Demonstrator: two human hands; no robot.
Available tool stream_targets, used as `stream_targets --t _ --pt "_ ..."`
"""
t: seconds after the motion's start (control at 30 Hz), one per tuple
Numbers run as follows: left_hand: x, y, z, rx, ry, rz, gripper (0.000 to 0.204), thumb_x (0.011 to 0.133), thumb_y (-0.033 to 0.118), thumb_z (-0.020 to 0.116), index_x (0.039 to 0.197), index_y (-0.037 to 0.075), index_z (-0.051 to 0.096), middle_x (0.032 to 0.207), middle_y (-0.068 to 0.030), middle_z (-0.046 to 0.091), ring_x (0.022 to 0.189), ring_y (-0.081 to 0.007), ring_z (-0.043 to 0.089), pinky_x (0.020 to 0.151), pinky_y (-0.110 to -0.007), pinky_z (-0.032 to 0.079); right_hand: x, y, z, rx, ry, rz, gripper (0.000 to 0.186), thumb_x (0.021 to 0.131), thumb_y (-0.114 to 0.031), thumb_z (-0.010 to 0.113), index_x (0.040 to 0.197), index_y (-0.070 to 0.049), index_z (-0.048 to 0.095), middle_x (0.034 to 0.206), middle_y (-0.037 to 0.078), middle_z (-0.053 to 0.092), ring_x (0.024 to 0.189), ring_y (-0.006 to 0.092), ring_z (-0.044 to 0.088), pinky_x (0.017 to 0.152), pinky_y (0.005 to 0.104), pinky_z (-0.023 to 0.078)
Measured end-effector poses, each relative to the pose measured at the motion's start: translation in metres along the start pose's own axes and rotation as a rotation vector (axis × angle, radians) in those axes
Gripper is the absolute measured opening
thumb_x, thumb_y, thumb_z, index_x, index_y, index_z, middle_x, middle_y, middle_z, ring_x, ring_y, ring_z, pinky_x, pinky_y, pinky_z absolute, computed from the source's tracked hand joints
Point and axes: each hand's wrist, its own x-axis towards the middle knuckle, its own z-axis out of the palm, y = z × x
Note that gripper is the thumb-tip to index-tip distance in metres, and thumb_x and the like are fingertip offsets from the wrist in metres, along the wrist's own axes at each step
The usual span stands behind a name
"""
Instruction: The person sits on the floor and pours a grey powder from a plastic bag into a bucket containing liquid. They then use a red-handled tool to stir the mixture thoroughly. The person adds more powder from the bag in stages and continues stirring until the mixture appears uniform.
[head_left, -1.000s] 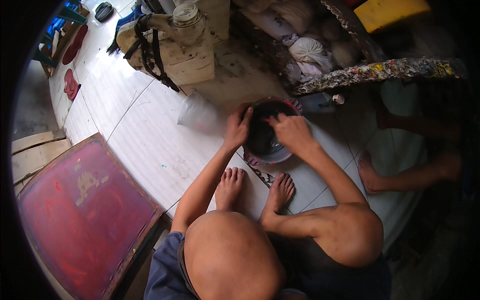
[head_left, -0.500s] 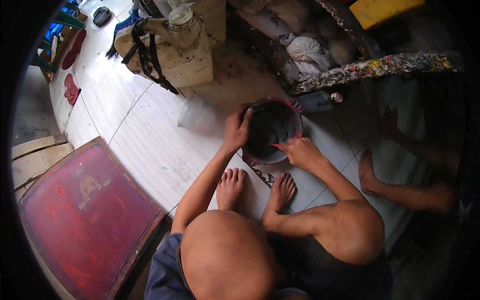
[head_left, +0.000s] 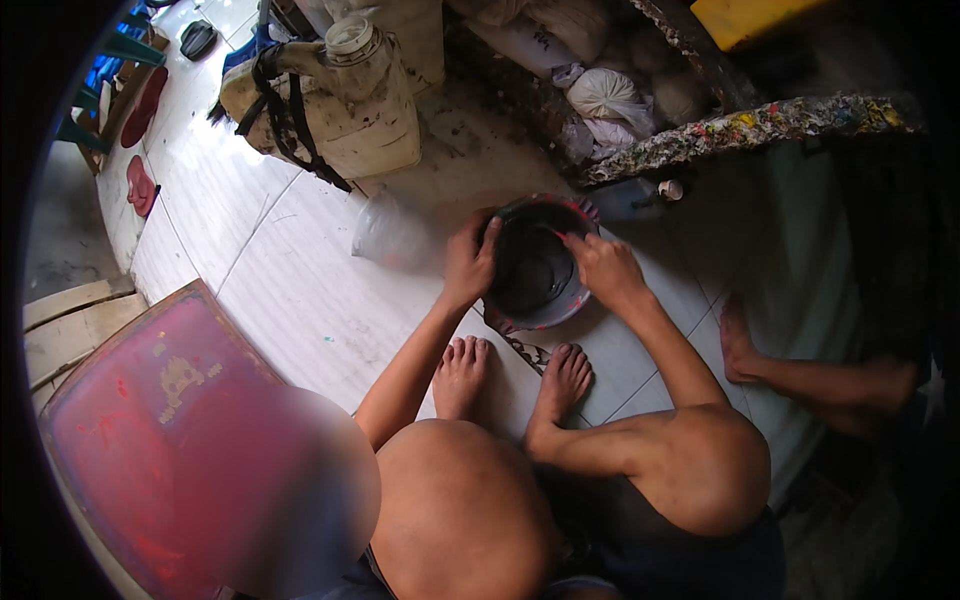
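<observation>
My left hand (head_left: 470, 262) grips the left rim of a round dark bowl (head_left: 528, 290) on the tiled floor; the bowl has red marks round its rim and dark, glossy contents. At its upper right, my right hand (head_left: 608, 265) pinches a thin red implement (head_left: 562, 236) that reaches into the bowl; its far end is hard to make out. My bare feet stand just below the bowl. A translucent plastic bag or container (head_left: 385, 230) lies to the left of my left hand.
Grimy jerrycans (head_left: 360, 130) stand behind the bowl. A paint-crusted shelf (head_left: 700, 145) holds bags (head_left: 605, 95) and a yellow object (head_left: 750, 18). A red panel (head_left: 130, 440) lies lower left, partly blurred. Red sandals (head_left: 140, 190) lie far left. Another person's leg (head_left: 800, 370) is at right.
My right hand went down toward the bowl's lower right, then back up with the red implement. My left hand stays on the rim. The other person's upper foot is no longer distinguishable.
</observation>
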Motion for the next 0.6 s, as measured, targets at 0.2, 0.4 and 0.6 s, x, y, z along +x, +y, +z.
stream_targets --t 0.2,0.4,0.6 --pt "-0.005 0.002 0.003 0.034 0.069 -0.001 0.027 0.099 0.019 0.049 0.112 -0.001 0.061 0.097 -0.0228 0.066 0.091 -0.0368 0.065 0.081 -0.039 0.048 -0.03 -0.016 -0.013 -0.09 -0.083 -0.102 0.029 0.083 -0.011 0.053 0.108 -0.009 0.068 0.078 0.017 0.065 0.066 0.0339 0.067 0.058 0.0446 0.055" --pt "-0.004 0.014 0.008 0.017 0.16 0.002 0.026 0.099 0.019 0.049 0.112 -0.001 0.061 0.096 -0.023 0.067 0.089 -0.0366 0.066 0.079 -0.039 0.049 -0.037 -0.024 0.004 -0.059 -0.196 0.225 0.023 0.078 -0.01 0.058 0.093 0.001 0.07 0.072 0.025 0.066 0.067 0.0396 0.068 0.06 0.0481 0.057" --pt "-0.012 0.034 0.018 0.056 0.14 0.002 0.026 0.099 0.019 0.05 0.111 0.0 0.061 0.093 -0.0238 0.066 0.084 -0.037 0.066 0.074 -0.039 0.05 -0.014 -0.027 -0.003 0.462 -0.165 0.356 0.023 0.089 -0.019 0.06 0.087 0.001 0.07 0.082 0.026 0.065 0.084 0.0428 0.064 0.075 0.0478 0.051"
